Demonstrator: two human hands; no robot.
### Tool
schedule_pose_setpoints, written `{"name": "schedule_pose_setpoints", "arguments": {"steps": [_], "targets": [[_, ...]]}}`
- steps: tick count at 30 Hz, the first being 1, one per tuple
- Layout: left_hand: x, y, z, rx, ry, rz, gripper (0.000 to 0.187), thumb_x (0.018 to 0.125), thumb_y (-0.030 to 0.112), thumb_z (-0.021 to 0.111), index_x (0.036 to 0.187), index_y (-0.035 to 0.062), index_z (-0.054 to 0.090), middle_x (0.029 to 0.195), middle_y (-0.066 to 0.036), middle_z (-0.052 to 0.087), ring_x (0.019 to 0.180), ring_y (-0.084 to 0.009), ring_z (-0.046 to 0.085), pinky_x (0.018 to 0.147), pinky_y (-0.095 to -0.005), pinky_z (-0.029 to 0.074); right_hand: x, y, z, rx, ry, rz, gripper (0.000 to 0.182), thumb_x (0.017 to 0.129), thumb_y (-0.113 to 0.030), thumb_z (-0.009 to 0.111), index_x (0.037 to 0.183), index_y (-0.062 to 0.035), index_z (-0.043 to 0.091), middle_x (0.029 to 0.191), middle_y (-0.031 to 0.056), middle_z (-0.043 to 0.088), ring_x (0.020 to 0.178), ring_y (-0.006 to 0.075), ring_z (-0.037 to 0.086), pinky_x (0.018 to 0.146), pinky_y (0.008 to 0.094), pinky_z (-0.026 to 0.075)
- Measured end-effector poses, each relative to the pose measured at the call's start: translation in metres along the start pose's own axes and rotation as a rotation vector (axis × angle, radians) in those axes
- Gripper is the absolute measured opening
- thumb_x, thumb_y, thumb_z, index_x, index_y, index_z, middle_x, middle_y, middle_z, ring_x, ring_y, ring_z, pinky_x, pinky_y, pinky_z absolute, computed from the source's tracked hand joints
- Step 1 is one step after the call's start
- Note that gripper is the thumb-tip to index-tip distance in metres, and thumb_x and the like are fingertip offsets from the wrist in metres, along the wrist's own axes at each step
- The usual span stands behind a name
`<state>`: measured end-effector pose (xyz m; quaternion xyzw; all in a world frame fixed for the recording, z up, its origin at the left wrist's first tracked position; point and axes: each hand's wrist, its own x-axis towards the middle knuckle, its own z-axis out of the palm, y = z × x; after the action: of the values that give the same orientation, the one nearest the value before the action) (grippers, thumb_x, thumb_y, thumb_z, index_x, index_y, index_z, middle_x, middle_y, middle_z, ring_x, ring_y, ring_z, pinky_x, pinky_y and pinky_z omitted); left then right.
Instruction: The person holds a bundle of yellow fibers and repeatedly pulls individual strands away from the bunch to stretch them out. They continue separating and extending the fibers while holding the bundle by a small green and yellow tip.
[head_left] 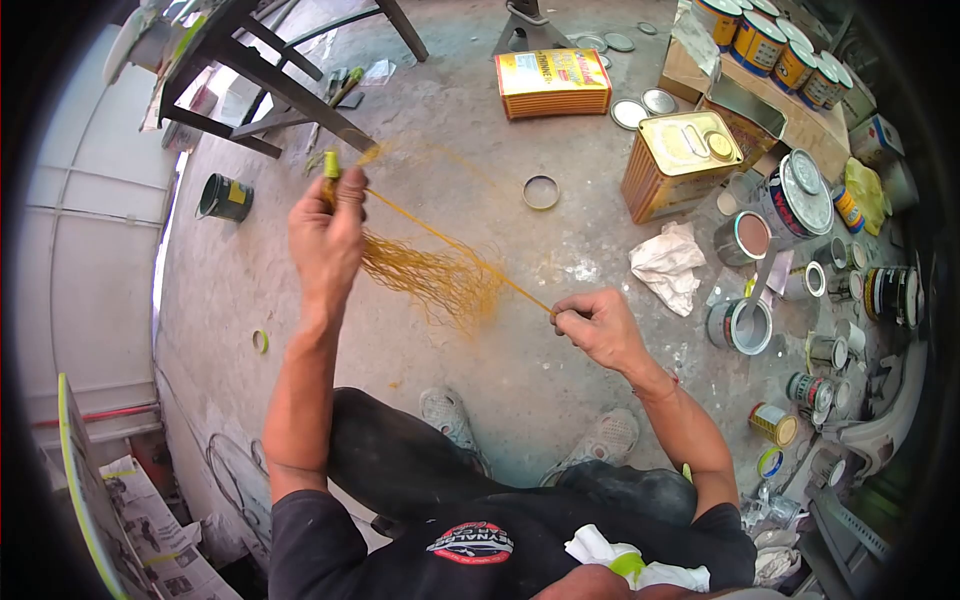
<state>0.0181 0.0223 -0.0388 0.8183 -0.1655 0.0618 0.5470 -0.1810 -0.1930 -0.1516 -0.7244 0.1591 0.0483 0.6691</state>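
My left hand (325, 240) is closed around the bound end of a bundle of orange-yellow strings (430, 275). A yellow-green wrapped tip (331, 165) sticks up above the fist. The loose, crinkled strands hang out to the right, their ends blurred. My right hand (603, 328) pinches the end of a taut orange-yellow string (450, 240), which runs diagonally down from the left hand. Another thin loop of string, faint with motion, arcs above it. Both hands are held over the concrete floor (510, 390), in front of my knees.
A yellow thinner can (552, 82) lies at the back, and a square metal can (684, 160) stands to its right. Several paint tins, including an open one with a stirrer (745, 325), crowd the right side near a crumpled cloth (667, 267). A dark metal stand (270, 75) occupies the back left.
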Motion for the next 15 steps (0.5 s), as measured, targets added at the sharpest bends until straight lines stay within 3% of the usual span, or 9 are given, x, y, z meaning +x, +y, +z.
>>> {"name": "schedule_pose_setpoints", "arguments": {"steps": [2,3,5,6,7,11,15], "targets": [[0.018,-0.016,-0.024,0.035,0.152,0.001,0.032,0.093,0.033,0.062,0.079,0.0051,0.062,0.062,0.005,0.051,0.054,-0.0029,0.042,0.048,-0.0209,0.030,0.001,0.027,-0.004,-0.179,0.058,-0.063,0.025,0.074,-0.019,0.059,0.084,0.0012,0.071,0.062,0.0118,0.064,0.056,0.0143,0.061,0.055,0.0283,0.047],[0.030,-0.029,-0.039,0.037,0.155,0.001,0.032,0.093,0.033,0.062,0.079,0.0051,0.062,0.062,0.005,0.051,0.054,-0.0029,0.042,0.048,-0.0209,0.030,0.000,0.040,-0.008,-0.256,0.136,-0.045,0.025,0.074,-0.019,0.059,0.084,0.0001,0.072,0.061,0.0134,0.063,0.056,0.0160,0.061,0.056,0.0295,0.047],[0.048,-0.051,-0.072,-0.113,0.419,-0.008,0.031,0.094,0.033,0.060,0.084,0.0048,0.063,0.067,0.004,0.055,0.057,-0.0037,0.044,0.051,-0.0204,0.033,0.000,0.076,-0.023,-0.279,0.238,0.043,0.025,0.074,-0.020,0.059,0.085,-0.0014,0.072,0.060,0.0154,0.062,0.056,0.0196,0.062,0.057,0.0314,0.047],[0.051,-0.051,-0.084,-0.079,0.459,-0.025,0.030,0.094,0.033,0.061,0.083,0.0049,0.063,0.068,0.003,0.055,0.056,-0.0039,0.045,0.051,-0.0206,0.034,0.002,0.100,-0.035,-0.224,0.263,0.109,0.025,0.074,-0.020,0.059,0.085,-0.0018,0.072,0.061,0.0158,0.063,0.057,0.0216,0.062,0.058,0.0321,0.047],[0.053,-0.050,-0.094,-0.047,0.503,-0.040,0.030,0.094,0.033,0.061,0.083,0.0050,0.063,0.068,0.003,0.056,0.056,-0.0041,0.045,0.051,-0.0207,0.034,0.000,0.139,-0.051,-0.355,0.272,0.109,0.026,0.074,-0.020,0.059,0.086,-0.0011,0.072,0.063,0.0160,0.064,0.058,0.0227,0.063,0.059,0.0321,0.048],[0.026,-0.046,-0.068,-0.026,-0.037,-0.263,0.028,0.089,0.030,0.068,0.083,0.0036,0.063,0.072,0.000,0.061,0.060,-0.0069,0.054,0.054,-0.0218,0.041,-0.004,0.176,-0.080,-0.509,0.333,0.160,0.027,0.075,-0.019,0.060,0.089,0.0002,0.072,0.070,0.0161,0.067,0.064,0.0247,0.064,0.064,0.0330,0.049],[-0.002,-0.020,-0.017,-0.031,-0.584,-0.399,0.025,0.087,0.027,0.070,0.091,0.0030,0.064,0.079,0.000,0.062,0.068,-0.0075,0.055,0.063,-0.0226,0.043,0.008,0.062,-0.057,-0.315,0.349,-0.058,0.025,0.080,-0.017,0.061,0.097,-0.0008,0.070,0.077,0.0165,0.069,0.071,0.0251,0.066,0.068,0.0327,0.051]]}}
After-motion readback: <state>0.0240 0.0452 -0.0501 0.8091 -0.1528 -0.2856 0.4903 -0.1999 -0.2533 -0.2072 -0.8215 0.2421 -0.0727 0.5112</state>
